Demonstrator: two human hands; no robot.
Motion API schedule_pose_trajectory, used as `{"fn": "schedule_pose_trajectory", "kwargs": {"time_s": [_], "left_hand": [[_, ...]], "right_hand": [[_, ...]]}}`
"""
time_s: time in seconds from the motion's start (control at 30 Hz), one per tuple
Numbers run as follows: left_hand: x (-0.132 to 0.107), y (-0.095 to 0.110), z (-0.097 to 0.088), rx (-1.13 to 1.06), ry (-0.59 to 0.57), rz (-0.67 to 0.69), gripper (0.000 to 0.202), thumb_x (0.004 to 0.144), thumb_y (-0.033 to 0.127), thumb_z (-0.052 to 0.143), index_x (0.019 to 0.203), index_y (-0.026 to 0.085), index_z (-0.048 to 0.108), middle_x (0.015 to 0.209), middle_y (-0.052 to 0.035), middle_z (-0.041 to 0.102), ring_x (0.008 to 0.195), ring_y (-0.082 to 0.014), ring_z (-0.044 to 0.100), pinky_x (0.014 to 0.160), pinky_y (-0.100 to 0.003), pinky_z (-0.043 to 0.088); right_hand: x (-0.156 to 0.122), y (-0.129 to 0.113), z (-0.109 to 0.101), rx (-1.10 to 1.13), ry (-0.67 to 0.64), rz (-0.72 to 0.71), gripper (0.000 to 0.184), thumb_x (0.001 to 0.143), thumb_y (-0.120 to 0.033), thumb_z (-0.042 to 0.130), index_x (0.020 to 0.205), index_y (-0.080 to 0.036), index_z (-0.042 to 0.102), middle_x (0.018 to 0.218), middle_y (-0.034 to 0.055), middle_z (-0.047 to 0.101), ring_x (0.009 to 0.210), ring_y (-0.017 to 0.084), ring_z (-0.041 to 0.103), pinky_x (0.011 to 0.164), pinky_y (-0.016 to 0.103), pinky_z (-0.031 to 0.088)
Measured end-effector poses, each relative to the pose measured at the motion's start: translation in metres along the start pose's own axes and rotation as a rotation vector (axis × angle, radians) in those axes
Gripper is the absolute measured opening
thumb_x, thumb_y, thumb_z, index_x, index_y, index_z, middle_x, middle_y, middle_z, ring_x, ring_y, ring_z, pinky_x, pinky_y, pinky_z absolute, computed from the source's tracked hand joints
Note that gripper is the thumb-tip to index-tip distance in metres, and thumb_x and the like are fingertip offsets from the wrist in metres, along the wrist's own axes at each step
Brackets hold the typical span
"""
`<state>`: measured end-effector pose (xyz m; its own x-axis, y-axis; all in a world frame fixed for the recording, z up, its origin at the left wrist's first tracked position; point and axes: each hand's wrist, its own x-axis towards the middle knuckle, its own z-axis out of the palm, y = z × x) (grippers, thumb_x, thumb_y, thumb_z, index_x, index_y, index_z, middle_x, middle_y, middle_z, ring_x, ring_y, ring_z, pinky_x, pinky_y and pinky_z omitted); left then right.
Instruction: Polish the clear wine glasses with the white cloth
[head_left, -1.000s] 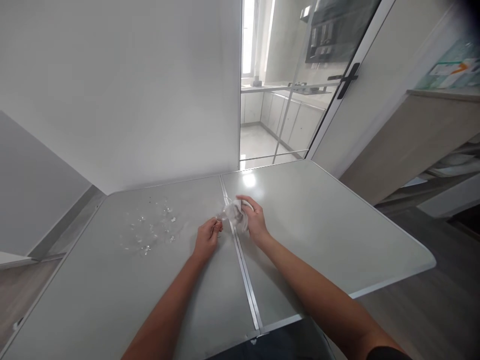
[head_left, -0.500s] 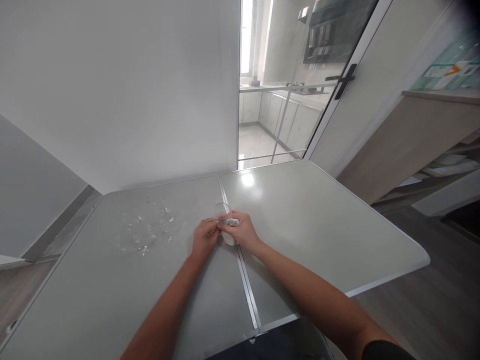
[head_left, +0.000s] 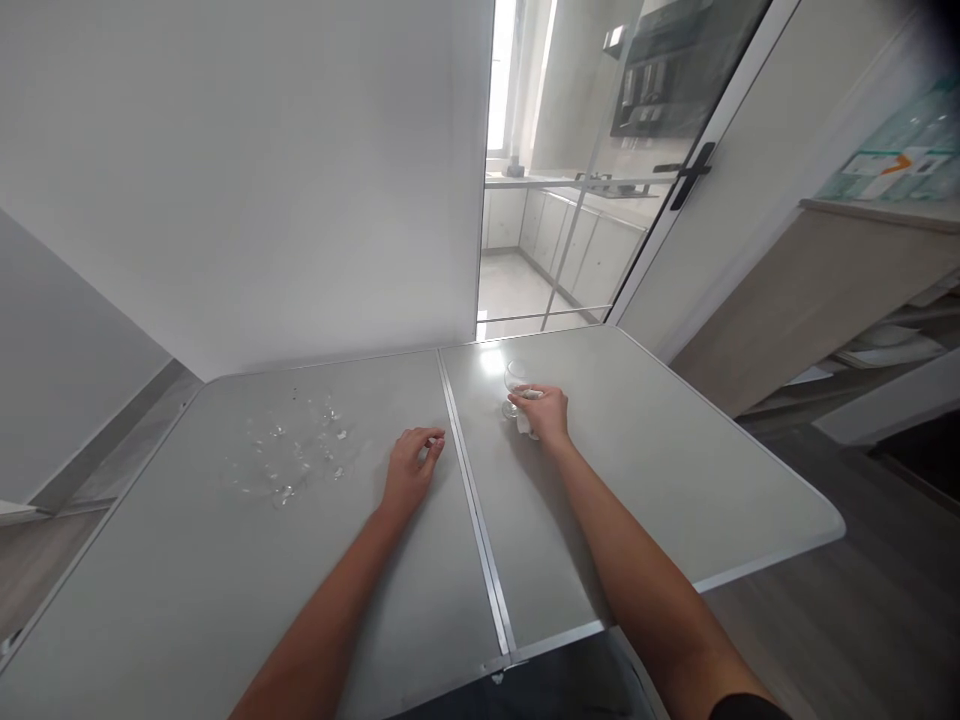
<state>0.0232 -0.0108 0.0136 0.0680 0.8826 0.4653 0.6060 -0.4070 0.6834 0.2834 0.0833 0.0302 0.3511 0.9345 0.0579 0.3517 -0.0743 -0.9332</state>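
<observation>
My right hand (head_left: 547, 408) is closed around a small clear stemmed glass (head_left: 515, 374), right of the table's metal seam. The bowl shows beyond the fingers, and its round foot shows at their left. A white tissue (head_left: 526, 426) is bunched under the same fingers and hangs below them. My left hand (head_left: 411, 458) rests by the tabletop just left of the seam, with loosely bent fingers, a gap between thumb and forefinger, and nothing held. Left of it stands a cluster of several clear glass pieces (head_left: 300, 465); their outlines are too faint to tell their exact kind.
The pale table (head_left: 645, 470) has a metal strip (head_left: 476, 520) across its middle and a metal edge. A white wall (head_left: 300, 180) borders its far side. Behind it is a glass door (head_left: 577, 220) with a black handle (head_left: 686, 175); a shelf unit (head_left: 825, 270) stands at right.
The hands have come apart. My right hand has moved right and away from me with the glass and tissue, across the seam. My left hand has let go and stays near its place.
</observation>
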Motion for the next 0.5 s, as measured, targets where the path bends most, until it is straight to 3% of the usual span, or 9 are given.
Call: {"fn": "schedule_pose_trajectory", "kwargs": {"time_s": [0.37, 0.5], "left_hand": [[0.0, -0.001, 0.002, -0.013, -0.004, -0.024, 0.024, 0.1, 0.038, 0.047, 0.1, 0.022, 0.066, 0.092, -0.0038, 0.068, 0.084, -0.0176, 0.059, 0.08, -0.032, 0.046], [0.001, -0.001, 0.002, -0.018, -0.001, -0.021, 0.026, 0.1, 0.039, 0.045, 0.095, 0.022, 0.064, 0.09, -0.0035, 0.066, 0.083, -0.0173, 0.059, 0.078, -0.032, 0.045]], "right_hand": [[0.009, 0.015, 0.003, -0.063, 0.031, -0.019, 0.045, 0.062, -0.048, 0.076, 0.091, -0.013, 0.08, 0.044, -0.0037, 0.053, 0.047, 0.014, 0.049, 0.05, 0.026, 0.04], [0.012, 0.012, -0.002, -0.167, -0.008, -0.021, 0.054, 0.062, -0.054, 0.078, 0.099, -0.014, 0.078, 0.054, -0.0003, 0.062, 0.054, 0.016, 0.056, 0.055, 0.026, 0.042]]}}
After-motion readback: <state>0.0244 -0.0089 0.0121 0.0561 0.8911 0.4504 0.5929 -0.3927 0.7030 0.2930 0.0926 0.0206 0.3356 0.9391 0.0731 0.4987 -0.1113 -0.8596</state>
